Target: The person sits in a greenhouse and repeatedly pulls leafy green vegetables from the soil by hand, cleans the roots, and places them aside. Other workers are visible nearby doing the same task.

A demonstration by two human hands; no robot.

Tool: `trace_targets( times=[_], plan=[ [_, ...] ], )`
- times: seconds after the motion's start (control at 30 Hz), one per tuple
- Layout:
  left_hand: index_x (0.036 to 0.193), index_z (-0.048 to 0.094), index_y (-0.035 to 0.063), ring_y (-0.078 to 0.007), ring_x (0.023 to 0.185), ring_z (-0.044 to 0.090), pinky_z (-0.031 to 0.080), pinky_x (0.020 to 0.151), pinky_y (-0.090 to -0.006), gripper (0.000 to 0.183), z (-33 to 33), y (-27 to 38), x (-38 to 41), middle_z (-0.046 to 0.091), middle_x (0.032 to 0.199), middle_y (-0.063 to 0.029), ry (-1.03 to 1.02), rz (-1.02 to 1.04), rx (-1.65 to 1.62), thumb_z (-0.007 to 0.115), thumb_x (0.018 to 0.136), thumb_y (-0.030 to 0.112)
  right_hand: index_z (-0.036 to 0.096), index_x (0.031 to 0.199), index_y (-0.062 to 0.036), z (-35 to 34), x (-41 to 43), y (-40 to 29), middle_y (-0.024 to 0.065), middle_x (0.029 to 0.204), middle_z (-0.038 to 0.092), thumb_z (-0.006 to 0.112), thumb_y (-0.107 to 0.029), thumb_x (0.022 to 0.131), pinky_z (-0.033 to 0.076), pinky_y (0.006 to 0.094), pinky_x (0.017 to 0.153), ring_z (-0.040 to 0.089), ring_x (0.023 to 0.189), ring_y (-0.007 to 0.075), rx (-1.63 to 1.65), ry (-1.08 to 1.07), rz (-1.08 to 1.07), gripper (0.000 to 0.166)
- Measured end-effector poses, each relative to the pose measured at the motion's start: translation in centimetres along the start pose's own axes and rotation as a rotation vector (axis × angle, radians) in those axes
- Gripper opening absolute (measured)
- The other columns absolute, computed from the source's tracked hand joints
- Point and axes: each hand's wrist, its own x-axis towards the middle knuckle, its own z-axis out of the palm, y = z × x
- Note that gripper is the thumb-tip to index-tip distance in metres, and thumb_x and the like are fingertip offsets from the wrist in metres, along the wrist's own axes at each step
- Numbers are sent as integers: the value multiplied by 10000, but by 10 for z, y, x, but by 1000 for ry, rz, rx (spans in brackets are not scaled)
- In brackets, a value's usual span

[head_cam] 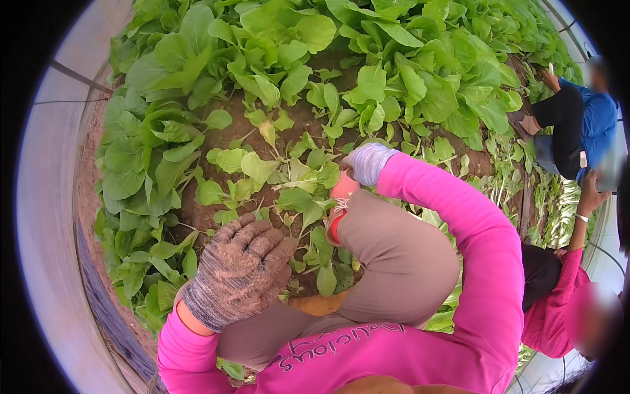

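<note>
My left hand, in a grey striped knitted glove caked with soil, hovers palm down above the left thigh and low plants, its fingers a little apart and nothing visible in it. In a pale striped glove, my right hand is curled beside the lower leg, above the red-lined shoe; its fingertips are partly hidden, so whether it holds anything is unclear. Small leafy green seedlings, some pulled flat or yellowing, lie and grow on brown soil between the hands.
Tall leafy greens fill the top and left. A plastic greenhouse wall curves along the left. At the right crouch a person in blue and another in pink. Heaps of pale-stemmed greens lie near them.
</note>
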Motion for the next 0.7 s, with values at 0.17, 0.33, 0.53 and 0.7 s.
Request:
trace_targets(
  times=[0.17,0.33,0.53,0.7],
  plan=[
    [988,585,56,-265,904,559,422,857,-424,400,-8,-16,3,574,967,-85,-63,-38,-164,670,624,200,625,1049,-116,40,116,30,108,935,649,585,-167,726,488,376,739,619,852,290,-275,-298,-78,329],
    [1020,580,69,-253,911,550,422,857,-412,431,-11,-38,-4,562,972,-77,-149,-68,-229,642,647,276,621,1066,-80,11,124,93,114,1128,586,508,-187,802,429,366,889,542,1063,274,-372,-13,321,307],
    [1027,583,83,-250,919,548,424,857,-406,443,-11,-51,-4,561,976,-73,-138,-81,-255,642,638,287,545,1164,-93,43,135,145,116,1197,543,435,-203,863,400,430,918,511,1103,324,-472,-127,514,339],
    [1021,582,69,-256,890,557,435,848,-406,434,-15,-48,-5,571,968,-78,-142,-85,-257,659,640,262,614,1075,-95,53,135,125,84,1192,559,455,-159,851,408,441,898,530,1090,306,-462,-269,520,281]
  ],
)
